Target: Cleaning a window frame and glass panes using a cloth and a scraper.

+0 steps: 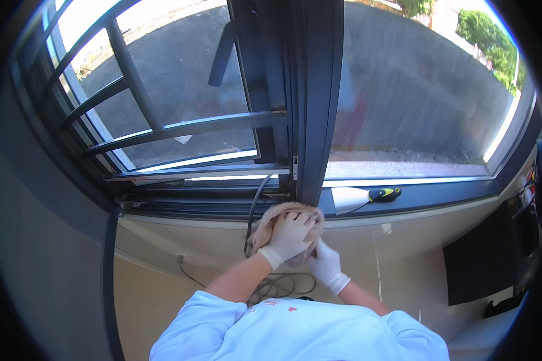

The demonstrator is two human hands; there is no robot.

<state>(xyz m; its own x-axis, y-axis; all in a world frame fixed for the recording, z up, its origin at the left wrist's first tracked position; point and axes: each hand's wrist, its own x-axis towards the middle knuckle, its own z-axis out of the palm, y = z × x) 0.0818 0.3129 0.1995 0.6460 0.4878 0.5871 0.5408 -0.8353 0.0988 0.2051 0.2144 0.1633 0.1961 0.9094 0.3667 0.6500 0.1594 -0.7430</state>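
A crumpled pinkish-beige cloth (267, 225) lies against the foot of the dark window mullion (315, 135), at the sill's inner edge. My left hand (290, 237), in a white glove, presses on top of the cloth with its fingers over the folds. Lower and to the right, my right hand (327, 266), also gloved, grips the cloth's lower edge; its fingertips are partly hidden behind the fabric. Just right of the cloth, a wide-bladed scraper (350, 200) with a black and yellow handle rests on the dark sill (438, 196).
On the left, an open casement with a black handle (221, 54) stands behind window bars (135, 76). A black cable (253, 212) runs over the sill beside the cloth, and coiled cable (293, 284) lies on the floor. A dark panel (478, 261) stands at the right.
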